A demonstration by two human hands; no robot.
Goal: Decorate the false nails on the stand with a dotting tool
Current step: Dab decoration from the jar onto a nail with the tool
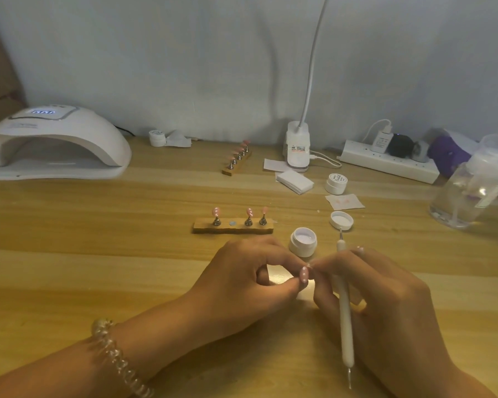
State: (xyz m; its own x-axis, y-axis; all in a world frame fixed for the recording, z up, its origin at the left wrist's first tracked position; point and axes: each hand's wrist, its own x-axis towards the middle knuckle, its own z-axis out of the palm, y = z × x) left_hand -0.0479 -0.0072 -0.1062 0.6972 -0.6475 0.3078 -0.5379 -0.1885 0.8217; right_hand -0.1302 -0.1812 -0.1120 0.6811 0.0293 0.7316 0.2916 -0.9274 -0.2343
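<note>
Item: one pink nail (303, 274) with white dots, off its mount and held in front of the stand (202, 227), nearer the person. Left hand (242, 280): pinches the nail between thumb and forefinger, dotted face turned up toward the camera, probably so the work can be checked or steadied. Right hand (385, 305): fingers curled round the tool (345, 311), with its fingertips meeting the nail at the upper edge. The tool lies lengthwise through the hand, one metal tip toward the stand and the other toward the person. Neither tip is on the nail, so it looks parked in the grip rather than dotting. Stand: wooden bar with three holders, each carrying a pink nail (216, 211), and a bare silver disc (232, 224) between the first and second, apparently the held nail's place. Jar (303, 242): open, just right of the stand and within easy reach of the tool for loading. Lid (341, 220): upturned, further right of the stand, beyond the jar. Second stand (227, 172): well behind the first, with a full row of nails. Curing lamp (55, 145): far left and behind the stand, display lit, presumably ready.
</note>
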